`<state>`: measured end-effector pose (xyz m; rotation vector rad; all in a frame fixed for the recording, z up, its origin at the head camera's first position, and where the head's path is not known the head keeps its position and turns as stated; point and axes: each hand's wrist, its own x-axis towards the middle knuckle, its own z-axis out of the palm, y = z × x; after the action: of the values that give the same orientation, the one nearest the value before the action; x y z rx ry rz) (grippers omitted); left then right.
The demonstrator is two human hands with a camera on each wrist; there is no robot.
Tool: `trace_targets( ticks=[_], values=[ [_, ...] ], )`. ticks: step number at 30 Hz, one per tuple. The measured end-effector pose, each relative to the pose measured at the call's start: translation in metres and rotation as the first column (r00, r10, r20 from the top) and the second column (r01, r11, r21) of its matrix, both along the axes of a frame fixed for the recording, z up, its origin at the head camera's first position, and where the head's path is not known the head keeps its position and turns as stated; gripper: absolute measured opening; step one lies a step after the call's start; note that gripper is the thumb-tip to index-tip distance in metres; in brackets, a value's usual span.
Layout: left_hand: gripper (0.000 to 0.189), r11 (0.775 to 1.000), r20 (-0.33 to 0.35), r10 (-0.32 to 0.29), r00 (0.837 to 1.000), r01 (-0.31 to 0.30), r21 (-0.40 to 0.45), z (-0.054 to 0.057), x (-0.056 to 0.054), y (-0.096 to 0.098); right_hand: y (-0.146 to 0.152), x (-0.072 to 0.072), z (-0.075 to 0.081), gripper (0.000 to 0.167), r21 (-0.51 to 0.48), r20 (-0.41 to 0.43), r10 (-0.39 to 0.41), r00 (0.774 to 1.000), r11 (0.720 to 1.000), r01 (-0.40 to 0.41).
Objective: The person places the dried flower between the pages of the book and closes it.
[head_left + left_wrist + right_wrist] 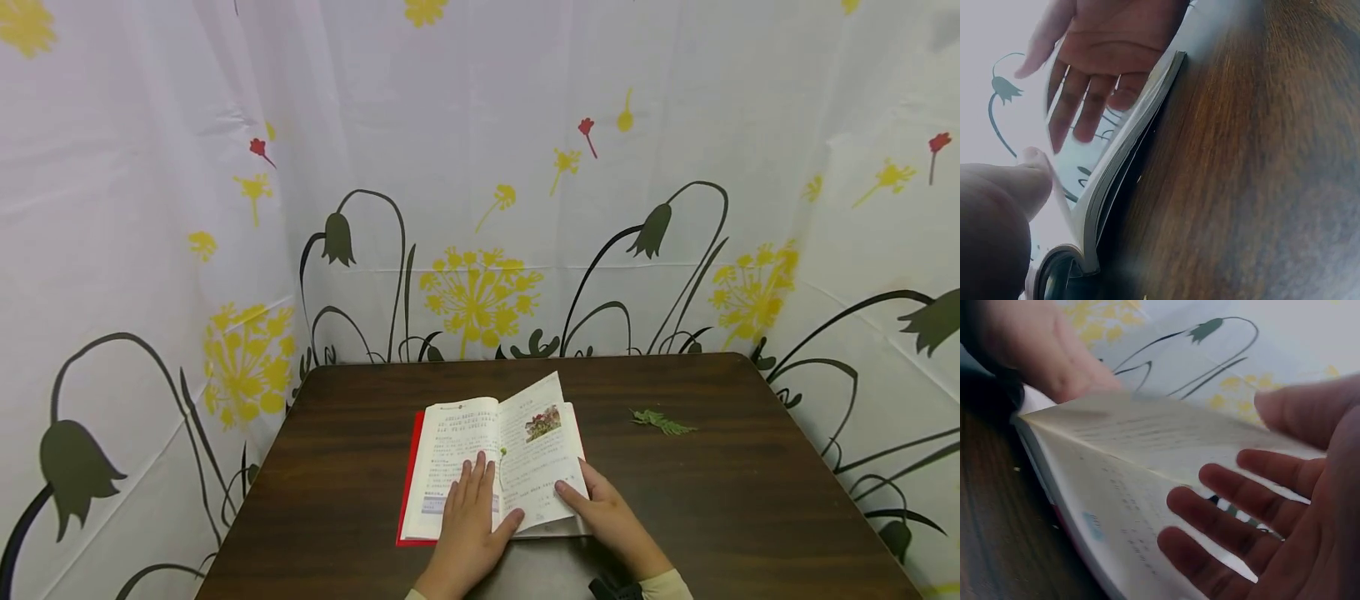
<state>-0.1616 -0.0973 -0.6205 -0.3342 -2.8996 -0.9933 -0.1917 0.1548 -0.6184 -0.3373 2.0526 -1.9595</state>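
An open book (450,433) with a red cover lies on the table. My left hand (468,521) rests on its left page, fingers straight, the thumb reaching over the crease. Raised from the right half is a loose-standing page (532,475) with a colour picture. My right hand (611,512) holds that page at its lower right edge, thumb on top and fingers behind; the right wrist view shows these fingers (1210,550) beneath the lifted page (1166,425). A thin green plant sprig (502,454) lies along the crease, its lower part near my left fingers.
A flat green fern leaf (663,422) lies on the dark wooden table (735,492), right of the book. Behind the table hangs a white curtain (480,125) printed with flowers. A dark band (615,590) is on my right wrist.
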Motion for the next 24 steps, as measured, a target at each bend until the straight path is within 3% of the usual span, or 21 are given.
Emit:
trace_targets(
  ticks=[3,8,10,12,16,20,24],
  values=[
    [0.096,1.0,0.004,-0.002,1.0,0.002,0.007,-0.001,0.0,-0.001,-0.005,0.004,0.001,0.067,0.042,-0.024,0.025,0.999,0.999,-0.024],
    [0.116,1.0,-0.002,-0.018,1.0,0.018,0.016,-0.001,0.0,-0.002,-0.01,0.012,0.003,0.062,0.108,-0.108,0.104,0.989,0.99,-0.092],
    [0.123,0.999,-0.013,-0.034,0.999,0.034,0.007,-0.001,0.0,-0.003,-0.013,0.013,0.003,0.065,0.121,-0.17,0.18,0.969,0.98,-0.161],
    [0.126,0.998,-0.027,-0.056,0.998,0.056,-0.008,-0.001,0.001,-0.004,-0.016,0.013,0.003,0.072,0.136,-0.252,0.267,0.93,0.961,-0.239],
    [0.112,0.999,-0.056,-0.051,0.997,0.052,0.004,-0.001,0.003,-0.004,-0.022,0.013,0.003,0.086,0.184,-0.36,0.36,0.861,0.932,-0.313],
    [0.084,0.999,-0.093,-0.014,0.996,0.017,0.033,-0.001,0.003,0.0,-0.025,0.014,0.001,0.082,0.246,-0.379,0.359,0.853,0.927,-0.282],
    [0.075,0.996,-0.159,0.058,0.986,-0.046,0.079,0.0,0.001,0.002,-0.025,0.011,-0.005,0.079,0.319,-0.427,0.339,0.838,0.924,-0.211]
  ],
)
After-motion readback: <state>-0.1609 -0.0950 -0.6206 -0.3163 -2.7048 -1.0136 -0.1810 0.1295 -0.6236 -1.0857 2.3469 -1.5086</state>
